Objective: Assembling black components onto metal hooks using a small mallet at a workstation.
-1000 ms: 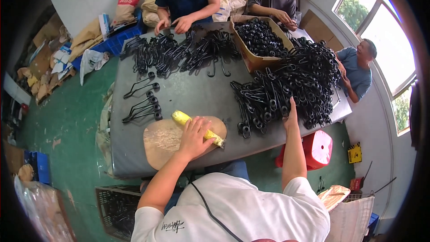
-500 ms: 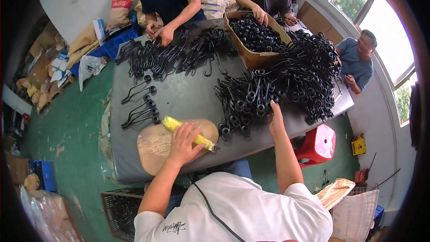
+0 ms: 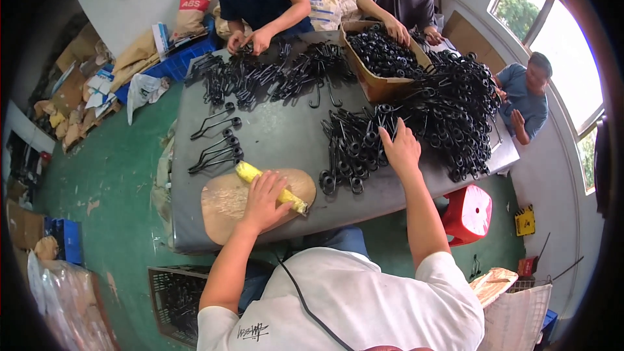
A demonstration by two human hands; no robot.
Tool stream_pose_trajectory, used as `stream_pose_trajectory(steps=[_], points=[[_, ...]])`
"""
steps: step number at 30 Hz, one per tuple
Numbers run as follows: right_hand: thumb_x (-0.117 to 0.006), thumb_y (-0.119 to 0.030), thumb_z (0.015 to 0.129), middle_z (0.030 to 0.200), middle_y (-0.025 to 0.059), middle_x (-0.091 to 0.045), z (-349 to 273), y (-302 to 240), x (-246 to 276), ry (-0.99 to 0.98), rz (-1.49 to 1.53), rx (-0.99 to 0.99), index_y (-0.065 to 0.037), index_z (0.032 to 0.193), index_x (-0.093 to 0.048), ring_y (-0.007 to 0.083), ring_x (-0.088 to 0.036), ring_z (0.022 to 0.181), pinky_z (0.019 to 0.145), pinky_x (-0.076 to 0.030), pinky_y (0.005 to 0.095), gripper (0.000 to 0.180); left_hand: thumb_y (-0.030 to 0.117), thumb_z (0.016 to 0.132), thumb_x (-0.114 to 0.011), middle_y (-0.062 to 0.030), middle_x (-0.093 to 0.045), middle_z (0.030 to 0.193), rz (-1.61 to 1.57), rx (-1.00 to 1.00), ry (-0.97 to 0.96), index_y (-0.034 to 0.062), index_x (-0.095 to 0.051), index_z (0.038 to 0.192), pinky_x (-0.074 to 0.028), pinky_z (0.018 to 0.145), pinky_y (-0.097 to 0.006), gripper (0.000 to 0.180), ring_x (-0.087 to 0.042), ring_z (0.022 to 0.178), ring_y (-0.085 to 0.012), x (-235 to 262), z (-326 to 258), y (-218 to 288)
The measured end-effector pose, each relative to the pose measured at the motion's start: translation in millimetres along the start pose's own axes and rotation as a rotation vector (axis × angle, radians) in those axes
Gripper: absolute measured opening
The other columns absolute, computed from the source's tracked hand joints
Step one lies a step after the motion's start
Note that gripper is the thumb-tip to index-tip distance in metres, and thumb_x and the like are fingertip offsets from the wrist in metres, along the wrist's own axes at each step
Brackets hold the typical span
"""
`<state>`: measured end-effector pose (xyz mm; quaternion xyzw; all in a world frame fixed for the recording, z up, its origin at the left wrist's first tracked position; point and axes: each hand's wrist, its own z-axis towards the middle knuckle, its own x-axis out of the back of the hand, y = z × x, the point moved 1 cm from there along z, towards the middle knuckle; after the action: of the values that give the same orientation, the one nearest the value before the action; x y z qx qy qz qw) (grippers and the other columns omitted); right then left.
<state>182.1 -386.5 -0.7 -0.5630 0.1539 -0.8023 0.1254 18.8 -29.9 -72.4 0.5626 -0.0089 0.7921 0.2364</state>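
At the near edge of the grey table, left hand laid over a yellow-handled tool, fingers curled loosely on it, not clearly clamped. Tool resting on a round wooden board, long axis slanting from upper left to lower right. Farther out and to the right, right hand stretched forward, fingers spread flat on a heap of black wire clips, possibly pinching one, hard to tell. Heap well apart from the board, nearer the right hand.
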Motion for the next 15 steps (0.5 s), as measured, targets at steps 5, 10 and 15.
stream_pose_trajectory(steps=[5,10,15], points=[[-0.059,-0.057,0.085,0.124,0.0231,-0.06,40.6,-5.7,-9.0,-0.187,-0.142,-0.112,-0.001,0.139,-0.049,0.0384,-0.059,0.116,0.096,-0.047,0.0461,0.078,0.034,0.082,-0.074,-0.0202,-0.049,0.139,-0.058,0.012,0.106,0.0074,-0.052,0.137,-0.033,0.111,-0.052,0.065,-0.041,0.133,-0.0411,3.9,-4.2,9.4],[-0.062,-0.039,0.079,0.114,0.025,-0.068,27.0,46.5,11.0,-0.233,0.459,-0.179,0.0,0.13,-0.059,0.0364,-0.064,0.11,0.097,-0.047,0.0387,0.064,0.03,0.083,-0.073,-0.0202,-0.05,0.137,-0.109,0.102,0.201,0.0068,-0.052,0.136,-0.036,0.108,-0.052,0.062,-0.044,0.13,-0.0416,9.3,-14.6,13.1],[-0.069,-0.024,0.08,0.119,0.0194,-0.062,-65.1,-6.4,53.2,-0.103,0.412,0.0,-0.003,0.133,-0.057,0.0289,-0.061,0.109,0.095,-0.047,0.0368,0.059,0.032,0.092,-0.067,-0.0136,-0.06,0.125,-0.662,0.452,0.197,0.0016,-0.052,0.133,-0.048,0.09,-0.036,0.053,-0.061,0.1,-0.0255,20.7,-8.2,41.0]])
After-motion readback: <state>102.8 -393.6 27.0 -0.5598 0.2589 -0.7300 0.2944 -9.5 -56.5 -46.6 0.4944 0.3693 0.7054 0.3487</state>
